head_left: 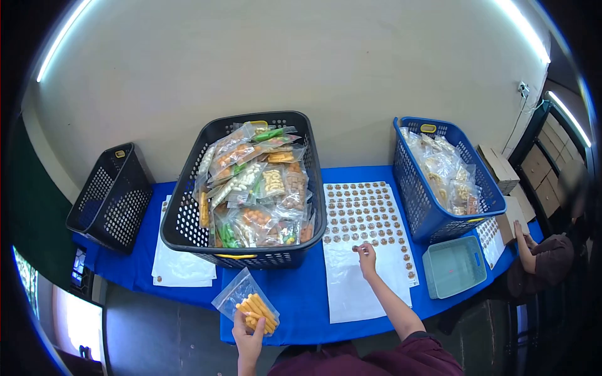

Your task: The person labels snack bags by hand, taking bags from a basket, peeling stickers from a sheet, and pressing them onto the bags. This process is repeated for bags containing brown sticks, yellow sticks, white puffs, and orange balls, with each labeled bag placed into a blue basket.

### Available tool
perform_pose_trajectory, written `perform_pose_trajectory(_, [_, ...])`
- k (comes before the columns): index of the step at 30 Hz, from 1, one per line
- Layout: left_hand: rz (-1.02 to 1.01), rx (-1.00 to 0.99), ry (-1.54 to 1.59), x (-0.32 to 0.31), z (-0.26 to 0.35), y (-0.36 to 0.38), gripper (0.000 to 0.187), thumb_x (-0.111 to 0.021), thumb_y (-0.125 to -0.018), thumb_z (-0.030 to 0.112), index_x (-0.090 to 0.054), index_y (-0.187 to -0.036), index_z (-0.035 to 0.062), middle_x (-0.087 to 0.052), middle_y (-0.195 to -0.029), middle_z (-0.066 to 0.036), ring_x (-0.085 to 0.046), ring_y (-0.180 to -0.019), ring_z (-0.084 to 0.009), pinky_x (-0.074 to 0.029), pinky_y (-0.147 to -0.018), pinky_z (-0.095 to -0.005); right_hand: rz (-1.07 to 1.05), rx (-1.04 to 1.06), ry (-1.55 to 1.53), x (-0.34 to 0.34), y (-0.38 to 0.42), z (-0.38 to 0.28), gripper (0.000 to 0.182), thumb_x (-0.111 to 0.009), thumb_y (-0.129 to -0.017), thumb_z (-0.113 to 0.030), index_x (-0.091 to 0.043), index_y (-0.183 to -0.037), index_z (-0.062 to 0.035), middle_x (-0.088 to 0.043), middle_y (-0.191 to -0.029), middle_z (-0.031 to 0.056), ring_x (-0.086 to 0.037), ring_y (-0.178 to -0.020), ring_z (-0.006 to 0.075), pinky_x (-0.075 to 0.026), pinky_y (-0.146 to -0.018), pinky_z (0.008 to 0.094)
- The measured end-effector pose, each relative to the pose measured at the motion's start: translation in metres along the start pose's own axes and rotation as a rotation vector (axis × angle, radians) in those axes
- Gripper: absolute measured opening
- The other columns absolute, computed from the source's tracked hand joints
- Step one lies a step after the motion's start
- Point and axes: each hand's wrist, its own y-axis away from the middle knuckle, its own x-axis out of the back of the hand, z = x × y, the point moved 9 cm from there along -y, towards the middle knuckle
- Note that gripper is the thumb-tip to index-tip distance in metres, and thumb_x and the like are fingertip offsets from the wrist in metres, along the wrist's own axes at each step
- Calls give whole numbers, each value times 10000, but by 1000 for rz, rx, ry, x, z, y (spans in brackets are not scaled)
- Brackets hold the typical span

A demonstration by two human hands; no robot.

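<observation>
My left hand (249,341) is closed on the lower edge of a clear zip bag of yellow stick snacks (256,312), held up over the table's front edge. My right hand (366,258) pinches a small round brown sticker (356,249) above a white sticker sheet (357,282). Rows of round brown stickers cover the upper part of that sheet, while its lower part is bare backing. Behind my hands stands a large black basket (263,255) heaped with bagged snacks (257,182) in several colours.
A blue basket (420,213) of snack bags and a pale green tray (454,266) stand at right. At left are a black basket (113,200) and white sheets (182,266). Another person (545,263) works at far right beside cardboard boxes (498,169). Blue cloth (301,301) covers the table.
</observation>
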Motion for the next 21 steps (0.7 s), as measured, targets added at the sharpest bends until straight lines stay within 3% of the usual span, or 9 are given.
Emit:
perform_pose_trajectory(3, [-35,4,16,-14,-3,1,367,-617,-765,59,-430,-1060,-53,-586,-846,-76,-537,-607,-40,-406,-483,-157,-131,-88,-205,18,35,-82,54,-571,-800,-138,-558,-837,-101,-529,-767,-30,-454,-683,58,-382,-576,213])
perform_pose_trajectory(9, [-213,-24,97,-81,4,-4,387,-617,-773,84,-441,-1095,-39,-589,-838,-56,-510,-552,-22,-387,-455,-152,-238,-159,-434,66,73,-141,59,-566,-812,-130,-567,-862,-99,-581,-838,-25,-488,-750,45,-369,-660,204])
perform_pose_trajectory(10, [-275,49,90,-95,-5,-2,396,-608,-783,87,-431,-1118,-29,-576,-915,-70,-548,-664,-53,-435,-552,-177,-250,-161,-467,74,76,-146,56,-559,-817,-123,-566,-866,-98,-587,-849,-20,-495,-759,47,-369,-666,205])
perform_pose_trajectory(13, [-419,157,442,-154,10,6,409,-597,-793,84,-414,-1144,-19,-550,-995,-81,-553,-841,-104,-452,-710,-224,-283,-177,-518,98,81,-161,59,-541,-830,-105,-564,-881,-86,-595,-854,-7,-517,-803,61,-378,-685,217])
perform_pose_trajectory(14, [-499,229,444,-171,10,12,427,-581,-805,79,-391,-1176,-14,-521,-1065,-93,-519,-971,-147,-414,-835,-264,-298,-174,-529,106,81,-165,66,-546,-827,-112,-566,-882,-81,-595,-856,-4,-517,-813,66,-378,-696,223])
perform_pose_trajectory(19, [-574,335,515,-250,24,26,407,-534,-843,123,-392,-1193,-30,-530,-1070,-104,-520,-960,-137,-412,-835,-264,-441,-261,-785,142,90,-213,63,-521,-841,-82,-565,-882,-67,-590,-861,5,-528,-807,75,-394,-723,227])
perform_pose_trajectory(21, [-595,380,465,-277,30,30,380,-518,-855,143,-413,-1174,-36,-540,-1054,-102,-518,-955,-126,-413,-830,-262,-495,-162,-744,156,92,-230,74,-533,-829,-60,-569,-892,-46,-586,-837,17,-523,-772,77,-398,-698,213])
